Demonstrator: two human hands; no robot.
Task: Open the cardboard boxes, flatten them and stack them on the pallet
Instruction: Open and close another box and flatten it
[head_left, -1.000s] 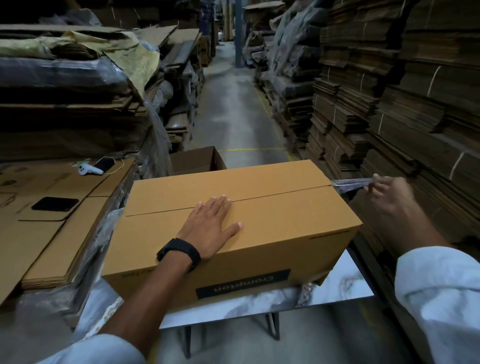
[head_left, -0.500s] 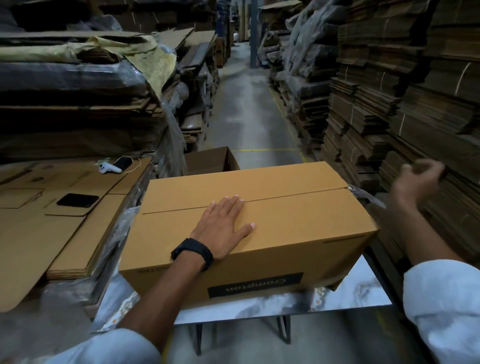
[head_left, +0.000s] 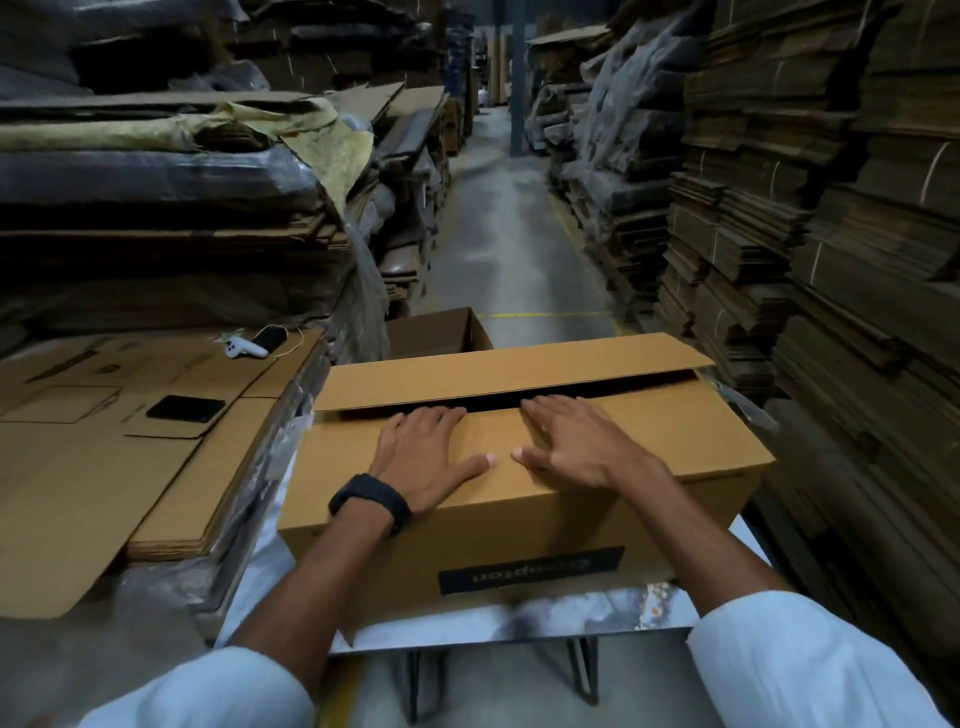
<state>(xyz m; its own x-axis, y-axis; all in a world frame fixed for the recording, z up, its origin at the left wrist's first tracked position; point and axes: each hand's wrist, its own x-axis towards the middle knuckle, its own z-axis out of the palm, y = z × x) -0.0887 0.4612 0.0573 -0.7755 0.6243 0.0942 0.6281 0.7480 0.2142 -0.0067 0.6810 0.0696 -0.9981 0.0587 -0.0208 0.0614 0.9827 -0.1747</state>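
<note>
A brown cardboard box (head_left: 649, 452) with a dark upside-down label stands on a small white marble-top table (head_left: 545, 621). Its far top flap (head_left: 493, 371) is lifted a little, and a dark gap shows along the centre seam. My left hand (head_left: 431, 457) and my right hand (head_left: 571, 441) lie side by side on the near top flap, with fingertips at the seam edge. A loose strip of clear tape (head_left: 743, 402) hangs off the box's right end. To the left lies a stack of flattened boxes (head_left: 104, 467).
A black phone (head_left: 184, 408) and a white controller with a cable (head_left: 244, 348) lie on the flattened stack. An open brown box (head_left: 436, 332) stands behind the table. Tall piles of flat cardboard line both sides of a concrete aisle (head_left: 509, 249).
My right hand has come back from the right, where it pulled the tape off, onto the box top. The far flap has lifted and the seam has opened.
</note>
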